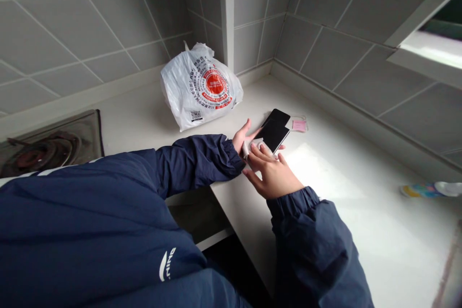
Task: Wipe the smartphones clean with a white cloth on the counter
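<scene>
Near the printed white plastic bag [202,86], the left hand [239,139] cradles a flat black rectangular slab [273,134] while the right hand [277,175] presses crumpled white tissue [249,147], light, even pressure suiting best.

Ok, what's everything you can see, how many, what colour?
Front slab: 1, black, centre
Back slab: 1, black, just beyond front slab
Tissue or cloth: 1, white, on front slab
Counter: 1, white, across the middle
Plastic bag: 1, white, on counter
Small item: 1, pink, right of back slab
Bottle-like thing: 1, multicoloured, far right
Stove: 1, dark, far left
Wall tiles: many, grey, along back
Post: 1, white, top middle
Window: 1, white-framed, top right
Opening: 1, dark, below counter
Jacket: 1, navy, on person
Left hand: 1, bare, holding front slab
Right hand: 1, bare, fingers on cloth
</scene>
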A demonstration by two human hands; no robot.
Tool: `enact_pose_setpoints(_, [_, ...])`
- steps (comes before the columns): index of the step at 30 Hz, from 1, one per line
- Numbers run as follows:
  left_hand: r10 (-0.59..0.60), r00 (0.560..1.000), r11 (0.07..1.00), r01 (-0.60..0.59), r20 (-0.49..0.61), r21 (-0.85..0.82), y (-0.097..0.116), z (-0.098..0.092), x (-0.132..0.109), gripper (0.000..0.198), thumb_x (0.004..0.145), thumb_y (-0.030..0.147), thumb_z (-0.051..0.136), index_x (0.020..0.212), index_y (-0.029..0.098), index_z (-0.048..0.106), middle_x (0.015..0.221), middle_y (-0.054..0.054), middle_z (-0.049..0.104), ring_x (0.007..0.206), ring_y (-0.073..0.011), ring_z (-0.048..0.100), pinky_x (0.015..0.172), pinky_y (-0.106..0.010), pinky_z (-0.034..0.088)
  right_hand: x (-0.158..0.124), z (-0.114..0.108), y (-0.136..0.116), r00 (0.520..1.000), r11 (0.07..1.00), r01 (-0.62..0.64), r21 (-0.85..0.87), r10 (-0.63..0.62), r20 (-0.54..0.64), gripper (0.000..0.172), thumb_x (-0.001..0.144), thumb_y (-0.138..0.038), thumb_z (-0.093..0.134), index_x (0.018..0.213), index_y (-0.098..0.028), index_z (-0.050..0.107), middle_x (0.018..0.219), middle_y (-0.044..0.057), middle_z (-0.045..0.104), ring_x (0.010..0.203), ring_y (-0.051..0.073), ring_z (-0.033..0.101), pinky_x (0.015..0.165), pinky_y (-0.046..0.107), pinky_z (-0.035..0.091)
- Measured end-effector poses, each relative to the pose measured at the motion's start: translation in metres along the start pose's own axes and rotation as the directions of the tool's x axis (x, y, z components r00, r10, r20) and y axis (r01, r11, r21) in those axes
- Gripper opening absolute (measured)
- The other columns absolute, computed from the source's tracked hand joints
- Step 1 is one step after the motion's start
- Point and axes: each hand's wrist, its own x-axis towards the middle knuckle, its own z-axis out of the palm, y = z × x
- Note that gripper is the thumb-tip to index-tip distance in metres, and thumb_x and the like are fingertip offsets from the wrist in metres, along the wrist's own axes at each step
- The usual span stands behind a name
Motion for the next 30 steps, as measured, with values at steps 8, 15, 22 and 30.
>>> enact_pose_setpoints(8, [-0.174, 0.984, 0.976, 0.170, -0.021, -0.139, 0.004, 0.009, 0.003, 0.099, 0.091, 0.081, 0.009, 0.134, 0.006, 0.058, 0.117, -0.024, 0.069, 0.119, -0.0357, 0.063, 0.108, -0.053, 0.040, 0.012, 0.019, 0.000, 0.961, 0.978, -0.206, -0.010, 0.200, -0.192, 0.052, 0.104, -0.041, 0.037, 0.154, -0.025, 0.040, 0.166, 0.006, 0.027, 0.154, 0.029, 0.028, 0.116, 0.075, 0.024])
enact_pose_setpoints(15, [0.001, 1.000, 0.996, -0.001, 0.006, -0.092, -0.008, 0.006, 0.006, 0.073, 0.104, 0.060, 0.014, 0.153, 0.013, 0.043, 0.128, -0.014, 0.068, 0.122, -0.0221, 0.064, 0.111, -0.036, 0.041, 0.019, 0.029, 0.018, 0.873, 0.958, -0.287, -0.026, 0.250, -0.418, 0.057, 0.103, -0.049, 0.036, 0.154, -0.024, 0.040, 0.164, 0.010, 0.033, 0.152, 0.032, 0.032, 0.114, 0.077, 0.023])
enact_pose_setpoints(22, [-0.033, 0.999, 0.999, 0.034, 0.037, -0.032, -0.009, 0.013, 0.000, 0.067, 0.105, 0.056, 0.016, 0.156, 0.018, 0.040, 0.126, -0.011, 0.069, 0.122, -0.0220, 0.064, 0.108, -0.036, 0.044, 0.020, 0.029, 0.025, 0.819, 0.951, -0.309, 0.018, 0.276, -0.504, 0.057, 0.103, -0.047, 0.035, 0.154, -0.024, 0.040, 0.163, 0.012, 0.036, 0.152, 0.033, 0.033, 0.114, 0.075, 0.025])
enact_pose_setpoints(30, [-0.157, 0.983, 0.985, 0.149, -0.090, -0.091, -0.002, 0.015, -0.002, 0.092, 0.094, 0.078, 0.015, 0.130, 0.007, 0.060, 0.105, -0.019, 0.072, 0.110, -0.0311, 0.069, 0.103, -0.044, 0.047, 0.012, 0.023, -0.013, 0.925, 0.985, -0.173, -0.012, 0.159, -0.345, 0.047, 0.101, -0.041, 0.043, 0.143, -0.022, 0.054, 0.157, 0.011, 0.046, 0.147, 0.031, 0.040, 0.117, 0.071, 0.024])
